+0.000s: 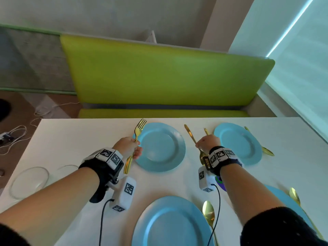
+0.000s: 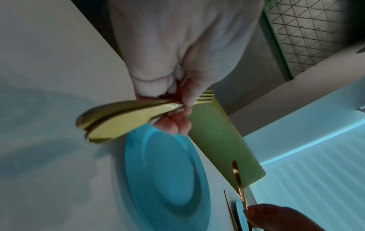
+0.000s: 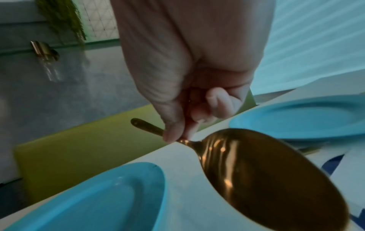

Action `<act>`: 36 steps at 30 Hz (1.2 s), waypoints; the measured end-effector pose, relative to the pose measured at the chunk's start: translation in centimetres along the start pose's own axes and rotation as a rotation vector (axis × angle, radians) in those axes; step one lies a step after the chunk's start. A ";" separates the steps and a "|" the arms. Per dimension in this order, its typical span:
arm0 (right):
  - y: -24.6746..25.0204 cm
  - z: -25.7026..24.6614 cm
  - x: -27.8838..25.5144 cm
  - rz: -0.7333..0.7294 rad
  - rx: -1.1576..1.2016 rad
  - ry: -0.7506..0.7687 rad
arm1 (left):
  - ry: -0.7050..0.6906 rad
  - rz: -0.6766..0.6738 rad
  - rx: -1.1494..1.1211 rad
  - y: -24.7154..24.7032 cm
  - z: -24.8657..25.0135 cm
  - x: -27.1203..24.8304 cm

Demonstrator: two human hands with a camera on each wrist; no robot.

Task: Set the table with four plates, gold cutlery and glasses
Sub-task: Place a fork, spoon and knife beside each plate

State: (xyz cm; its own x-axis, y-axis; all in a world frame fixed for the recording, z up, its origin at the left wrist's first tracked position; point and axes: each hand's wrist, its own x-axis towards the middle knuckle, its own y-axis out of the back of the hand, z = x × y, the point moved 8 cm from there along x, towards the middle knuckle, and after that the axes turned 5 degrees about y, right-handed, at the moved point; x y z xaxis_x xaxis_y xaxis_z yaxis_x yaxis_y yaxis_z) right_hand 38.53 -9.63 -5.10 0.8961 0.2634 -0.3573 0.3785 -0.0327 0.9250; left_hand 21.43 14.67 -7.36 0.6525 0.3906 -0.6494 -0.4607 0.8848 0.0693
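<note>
Four blue plates lie on the white table [image 1: 74, 139]: far left plate [image 1: 160, 146], far right plate [image 1: 237, 142], near plate [image 1: 170, 222], and one half hidden by my right arm [image 1: 280, 196]. My left hand [image 1: 129, 146] grips a bundle of gold forks [image 1: 140, 126] just left of the far left plate [image 2: 168, 179], handles [image 2: 118, 118] pointing back at me. My right hand [image 1: 206, 142] pinches a gold spoon [image 3: 266, 179] between the two far plates, its handle [image 1: 189, 133] pointing away. Gold spoons lie right of the far right plate [image 1: 267, 151] and the near plate [image 1: 208, 213].
Two clear glass pieces [image 1: 29, 181] stand near the table's left edge. A green bench [image 1: 159, 75] runs along the far side. Cables [image 1: 17, 134] lie on the floor at the left. Another gold handle [image 1: 206, 131] shows beyond my right hand.
</note>
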 end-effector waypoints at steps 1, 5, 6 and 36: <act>-0.4 0.2 0.7 -0.012 -0.073 -0.017 | 0.003 0.006 -0.001 0.0 0.0 0.4; -2.7 0.6 3.4 -0.099 -0.201 -0.046 | 0.016 0.026 0.015 -0.1 -0.1 2.0; -3.1 0.6 3.8 -0.118 -0.187 -0.060 | 0.017 0.030 0.021 -0.1 0.0 2.3; -4.6 0.7 5.9 -0.048 0.224 -0.190 | 0.026 0.021 0.074 -1.5 -0.6 4.8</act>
State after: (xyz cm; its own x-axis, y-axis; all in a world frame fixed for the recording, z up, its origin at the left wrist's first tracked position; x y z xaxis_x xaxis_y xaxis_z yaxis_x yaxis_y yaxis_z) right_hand 42.27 -8.59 -11.59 0.8955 0.0854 -0.4368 0.4439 -0.2424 0.8627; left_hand 24.91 15.06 -11.03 0.6269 0.4029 -0.6668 -0.4276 0.8934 0.1378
